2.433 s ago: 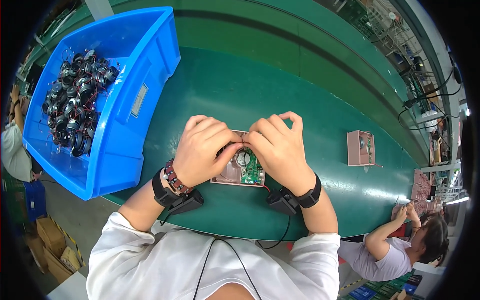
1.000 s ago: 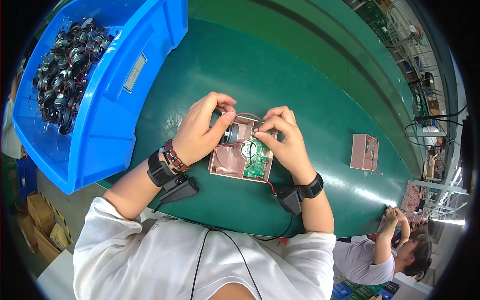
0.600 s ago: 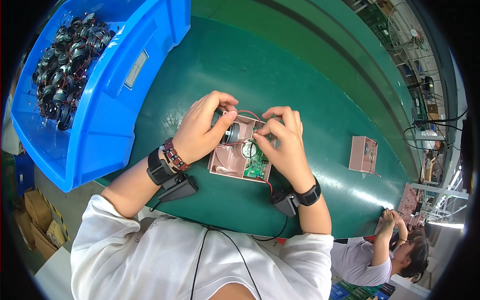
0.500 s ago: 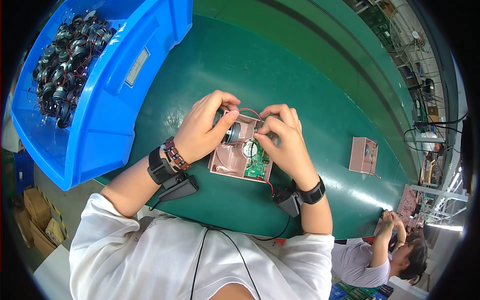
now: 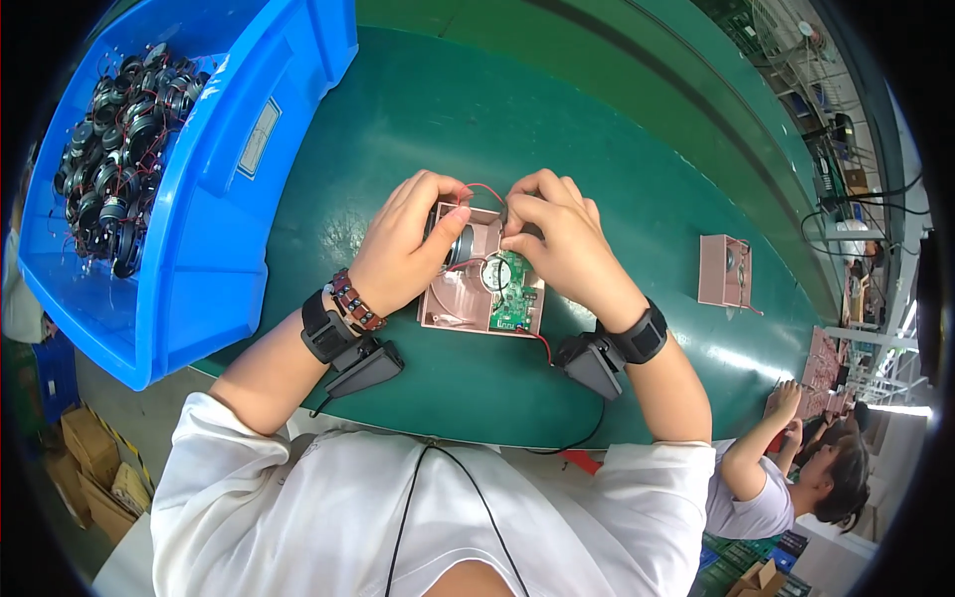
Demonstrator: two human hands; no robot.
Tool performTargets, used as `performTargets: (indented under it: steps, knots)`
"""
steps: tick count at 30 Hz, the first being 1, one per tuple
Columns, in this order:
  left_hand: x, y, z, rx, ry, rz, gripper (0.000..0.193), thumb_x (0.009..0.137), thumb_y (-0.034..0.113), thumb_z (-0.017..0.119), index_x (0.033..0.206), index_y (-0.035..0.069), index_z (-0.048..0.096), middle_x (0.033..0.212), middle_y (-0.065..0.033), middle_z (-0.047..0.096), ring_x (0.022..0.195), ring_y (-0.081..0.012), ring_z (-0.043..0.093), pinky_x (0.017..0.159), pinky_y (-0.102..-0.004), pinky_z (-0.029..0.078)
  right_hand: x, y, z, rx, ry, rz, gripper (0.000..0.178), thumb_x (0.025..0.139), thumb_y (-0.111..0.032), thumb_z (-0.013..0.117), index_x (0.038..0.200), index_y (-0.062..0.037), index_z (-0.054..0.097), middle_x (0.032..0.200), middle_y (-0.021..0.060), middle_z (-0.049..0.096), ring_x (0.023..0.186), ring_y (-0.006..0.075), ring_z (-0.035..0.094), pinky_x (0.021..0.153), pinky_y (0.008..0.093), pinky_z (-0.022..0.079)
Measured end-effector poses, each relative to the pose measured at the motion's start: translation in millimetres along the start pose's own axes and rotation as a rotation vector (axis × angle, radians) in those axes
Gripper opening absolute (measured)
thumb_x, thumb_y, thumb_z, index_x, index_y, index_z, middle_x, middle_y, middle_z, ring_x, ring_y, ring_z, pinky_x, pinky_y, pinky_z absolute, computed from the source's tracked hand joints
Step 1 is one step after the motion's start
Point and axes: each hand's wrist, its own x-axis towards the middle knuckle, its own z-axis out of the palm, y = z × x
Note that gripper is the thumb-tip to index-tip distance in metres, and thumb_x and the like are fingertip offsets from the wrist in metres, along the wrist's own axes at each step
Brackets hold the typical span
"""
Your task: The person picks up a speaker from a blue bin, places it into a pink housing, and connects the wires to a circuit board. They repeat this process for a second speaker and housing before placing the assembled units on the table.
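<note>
An open pink plastic housing (image 5: pixel 455 321) lies on the green table in front of me. My left hand (image 5: pixel 410 237) is closed around its far left corner, thumb over the rim beside a round black speaker (image 5: pixel 461 247). Inside on the right sits a green circuit board (image 5: pixel 514 298) with a round whitish part (image 5: pixel 495 274). A thin red wire (image 5: pixel 484 186) arcs over the far wall between my hands. My right hand (image 5: pixel 559 227) pinches the wire's end at the housing's far right side; its fingertips partly hide that end. Another red wire (image 5: pixel 545 343) leaves the near right corner.
A blue bin (image 5: pixel 214 249) full of small speakers (image 5: pixel 119 164) with red wires stands at left. Another pink housing (image 5: pixel 714 271) rests on the table (image 5: pixel 617 199) to the right. Black devices (image 5: pixel 592 363) are strapped to both wrists. A co-worker (image 5: pixel 766 488) sits at far right.
My right fingertips have shifted slightly left, closer to my left hand. The housing has turned a little, while my left hand keeps its hold.
</note>
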Motion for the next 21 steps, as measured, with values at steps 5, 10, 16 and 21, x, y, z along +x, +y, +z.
performTargets:
  steps: [5, 10, 16, 21]
  knots:
    - [0, 3, -8, 0.021, 0.017, -0.019, 0.021, 0.094, 0.020, 0.051, 0.104, 0.002, 0.054, 0.098, -0.0122, 0.060, 0.094, -0.0279, 0.059, 0.083, -0.0373, 0.046, -7, 4, 13, 0.200, 0.154, -0.075, 0.016, 0.072, -0.002, 0.069, 0.084, -0.0071, 0.059, 0.104, 0.0106, 0.053, 0.098, 0.0266, 0.050, 0.082, 0.0379, 0.042]
    - [6, -4, -11, -0.070, 0.021, -0.090, 0.020, 0.096, 0.020, 0.049, 0.105, 0.002, 0.054, 0.097, -0.0125, 0.059, 0.093, -0.0250, 0.059, 0.081, -0.0336, 0.046, -23, -28, 19, -0.126, 0.458, -0.078, 0.026, 0.071, -0.005, 0.070, 0.095, -0.0064, 0.061, 0.111, 0.0117, 0.053, 0.101, 0.0273, 0.050, 0.084, 0.0407, 0.044]
    - [3, -22, -5, -0.214, 0.099, -0.038, 0.022, 0.100, 0.020, 0.043, 0.107, 0.002, 0.054, 0.099, -0.0079, 0.059, 0.091, -0.0166, 0.057, 0.080, -0.0296, 0.046, -45, -62, 50, -0.303, 0.293, -0.319, 0.043, 0.070, -0.033, 0.073, 0.107, -0.0156, 0.059, 0.127, 0.0100, 0.050, 0.118, 0.0323, 0.046, 0.093, 0.0430, 0.040]
    - [5, -29, -11, -0.229, 0.078, -0.069, 0.028, 0.102, 0.027, 0.038, 0.108, 0.004, 0.054, 0.097, -0.0043, 0.056, 0.081, -0.0079, 0.050, 0.073, -0.0214, 0.041, -57, -21, 36, -0.366, 0.376, -0.129, 0.044, 0.073, -0.042, 0.069, 0.108, -0.0179, 0.059, 0.127, 0.0070, 0.050, 0.119, 0.0320, 0.046, 0.093, 0.0460, 0.039]
